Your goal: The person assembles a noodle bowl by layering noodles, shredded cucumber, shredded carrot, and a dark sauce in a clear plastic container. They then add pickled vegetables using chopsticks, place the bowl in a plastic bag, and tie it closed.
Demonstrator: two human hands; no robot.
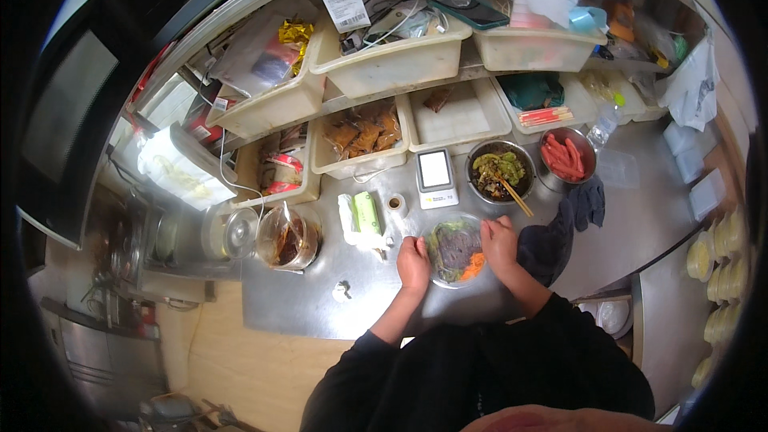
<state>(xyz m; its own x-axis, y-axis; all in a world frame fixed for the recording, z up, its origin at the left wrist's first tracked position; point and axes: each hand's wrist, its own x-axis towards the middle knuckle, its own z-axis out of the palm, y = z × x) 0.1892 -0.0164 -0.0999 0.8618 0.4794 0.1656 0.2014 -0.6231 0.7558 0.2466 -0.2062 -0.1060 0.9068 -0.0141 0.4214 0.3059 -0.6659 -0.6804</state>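
A round clear container [454, 250] stands on the steel counter in front of me, filled with dark purple and green leaves and shredded orange pieces. My left hand [414, 262] is closed on its left rim, thumb up. On the opposite side, my right hand [499, 242] is closed at the upper right rim. Whether a lid covers it I cannot tell. Just beyond it stands a kitchen scale [434, 179] with a pale screen. Right of the scale, a metal bowl [488, 162] holds dark and green vegetables, with wooden chopsticks [516, 197] leaning out.
Another metal bowl [588, 170] holds red sausages. Dark gloves [586, 205] lie at right. A tub of dark sauce [286, 246], a green-and-white packet [366, 212] and a small roll [394, 204] stand left. Storage bins [388, 60] line two levels behind the counter. Lidded cups [728, 272] are stacked far right.
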